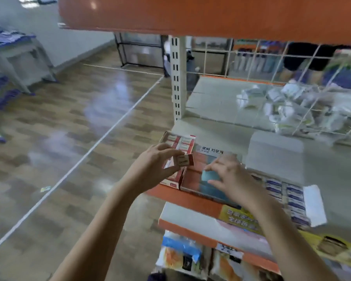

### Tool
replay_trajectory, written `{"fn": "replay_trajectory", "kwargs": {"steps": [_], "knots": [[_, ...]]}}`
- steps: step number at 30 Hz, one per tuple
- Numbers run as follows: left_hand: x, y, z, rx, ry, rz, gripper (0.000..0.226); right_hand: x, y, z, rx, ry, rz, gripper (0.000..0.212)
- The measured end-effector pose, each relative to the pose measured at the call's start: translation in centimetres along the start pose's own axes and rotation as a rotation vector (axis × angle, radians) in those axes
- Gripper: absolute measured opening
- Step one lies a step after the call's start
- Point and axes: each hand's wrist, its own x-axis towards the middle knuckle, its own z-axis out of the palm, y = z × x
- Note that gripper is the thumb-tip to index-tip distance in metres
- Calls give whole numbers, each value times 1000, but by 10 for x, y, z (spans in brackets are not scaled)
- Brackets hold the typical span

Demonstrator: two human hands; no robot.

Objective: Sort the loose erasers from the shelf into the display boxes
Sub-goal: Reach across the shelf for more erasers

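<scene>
While left hand (150, 169) pinches red eraser (184, 160), right hand (229, 177) fingers spread over blue box (211, 187).

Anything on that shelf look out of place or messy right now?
Yes. Behind the wire grid, white packets lie in a jumbled heap rather than in rows. A small scrap lies on the floor. The left hand holds one red eraser still outside the red display box.

Three display boxes (209, 177) side by side on shelf (332, 169); loose erasers (292, 106) behind.
</scene>
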Motion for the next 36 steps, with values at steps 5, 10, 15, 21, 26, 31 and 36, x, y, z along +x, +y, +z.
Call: {"fn": "replay_trajectory", "kwargs": {"steps": [5, 10, 15, 21, 26, 31, 36], "knots": [[26, -24, 4, -55, -129, 163, 37, -5, -15, 6, 31, -50, 169, 33], [42, -33, 9, -108, -211, 266, 38, -7, -27, 14, 2, 32, 333, 29], [45, -40, 7, -119, -244, 309, 39, -4, -32, 19, -49, 88, 405, 29], [59, -64, -15, -45, -276, 248, 40, 5, -30, 12, -29, 105, 393, 31], [66, -79, -28, 4, -365, 195, 40, 26, -39, 13, 12, 129, 336, 29], [62, -88, -31, 48, -454, 186, 41, 43, -47, 20, 23, 122, 289, 28], [62, -97, -27, 53, -529, 184, 41, 55, -53, 23, 8, 146, 256, 27]]}}
